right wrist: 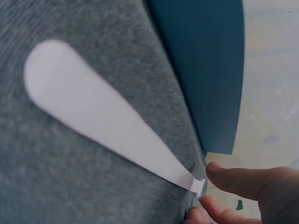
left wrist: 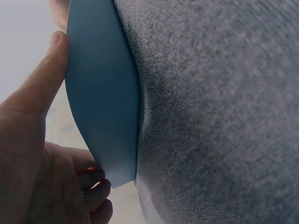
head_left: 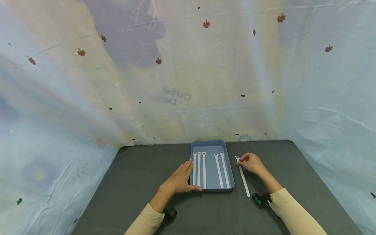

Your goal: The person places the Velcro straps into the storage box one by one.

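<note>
In the head view a blue-grey tray [head_left: 210,169] holds several white straps with slotted heads, some along its left side and two more to the right. My left hand [head_left: 181,179] rests against the tray's near left corner, fingers extended along the left side and thumb at the front edge. The left wrist view shows that thumb [left wrist: 57,46] against the tray's blue wall [left wrist: 103,93]. Beyond the tray's right side, another white strap [head_left: 244,181] lies on the table. My right hand [head_left: 252,163] pinches it near its slotted head [right wrist: 198,185]; its rounded tail points toward me.
A dark grey cloth covers the table [head_left: 141,176]. Pale patterned sheeting [head_left: 188,81] hangs behind the table and along both sides. The tray's far edge stands close to the back sheet. Dark wrist bands [head_left: 170,214] sit below both hands.
</note>
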Demonstrator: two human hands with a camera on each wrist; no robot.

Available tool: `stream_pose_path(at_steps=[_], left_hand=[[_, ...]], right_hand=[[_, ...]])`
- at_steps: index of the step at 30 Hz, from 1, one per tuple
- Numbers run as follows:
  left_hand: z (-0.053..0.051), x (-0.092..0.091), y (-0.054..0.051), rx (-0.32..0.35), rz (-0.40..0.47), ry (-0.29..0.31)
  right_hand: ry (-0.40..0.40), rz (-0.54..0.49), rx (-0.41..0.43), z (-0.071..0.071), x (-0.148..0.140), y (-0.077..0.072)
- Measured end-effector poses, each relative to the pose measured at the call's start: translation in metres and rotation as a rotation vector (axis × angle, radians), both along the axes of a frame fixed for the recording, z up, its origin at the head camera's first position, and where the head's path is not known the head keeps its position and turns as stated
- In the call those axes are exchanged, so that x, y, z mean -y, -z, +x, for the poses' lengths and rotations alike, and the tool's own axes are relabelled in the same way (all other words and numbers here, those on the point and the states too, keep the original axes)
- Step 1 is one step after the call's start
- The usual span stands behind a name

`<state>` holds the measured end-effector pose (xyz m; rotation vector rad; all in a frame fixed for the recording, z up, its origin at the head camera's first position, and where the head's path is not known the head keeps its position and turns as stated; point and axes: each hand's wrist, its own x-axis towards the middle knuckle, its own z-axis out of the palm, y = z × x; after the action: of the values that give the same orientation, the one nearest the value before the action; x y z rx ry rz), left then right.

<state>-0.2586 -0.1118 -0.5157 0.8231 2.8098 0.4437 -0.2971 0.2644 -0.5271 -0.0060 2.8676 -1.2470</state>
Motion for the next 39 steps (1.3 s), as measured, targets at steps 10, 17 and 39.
stream_pose_path(at_steps=[10, 17, 39], left_hand=[[0.0001, -0.0001, -0.0012, -0.002, 0.003, 0.006], [0.0010, -0.0004, -0.0026, 0.001, 0.003, 0.002], [-0.0012, 0.0011, 0.0034, 0.002, 0.002, -0.006]], right_hand=[[0.035, 0.097, -0.012, -0.0052, 0.0044, 0.0025], [0.040, 0.136, -0.005, -0.0044, 0.0047, 0.0023], [0.044, 0.064, -0.055, -0.0047, -0.0026, 0.0054]])
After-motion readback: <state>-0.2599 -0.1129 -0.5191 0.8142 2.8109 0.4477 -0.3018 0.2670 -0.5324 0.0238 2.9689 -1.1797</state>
